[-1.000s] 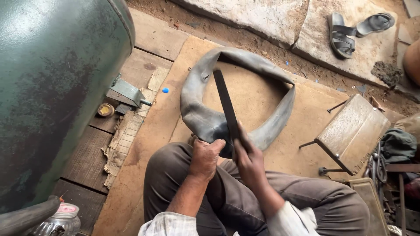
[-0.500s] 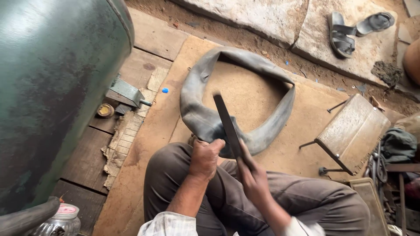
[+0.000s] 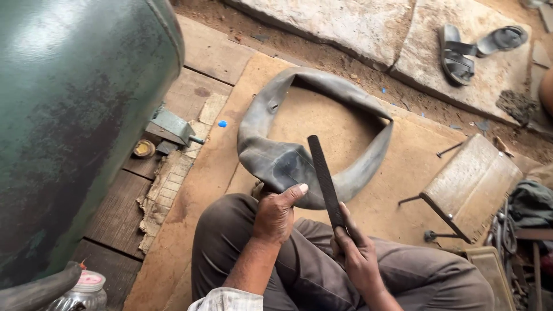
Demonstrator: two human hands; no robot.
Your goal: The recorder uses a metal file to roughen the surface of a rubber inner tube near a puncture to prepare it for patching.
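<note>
Inner tube (image 3: pixel 271 115), grey rubber, limp ring flat on plywood sheet (image 3: pixel 397 173), near section draped over knee. Left hand (image 3: pixel 276 213) clamped on that near section, thumb pressed on top. Right hand (image 3: pixel 354 253) just right of tube, fingers wrapped round dark flat file (image 3: pixel 324 173), blade laid across rubber. Green tank (image 3: pixel 75 115) left of tube. Small wooden stool (image 3: pixel 472 178) right of tube. Sandals (image 3: pixel 461 52) beyond tube on stone slab.

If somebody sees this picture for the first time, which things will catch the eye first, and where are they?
In the middle, a grey rubber inner tube lies in a loop on a brown board, its near part gripped by the left hand over the person's knee. The right hand holds a long dark flat file against it. A big green metal tank fills the left side.
</note>
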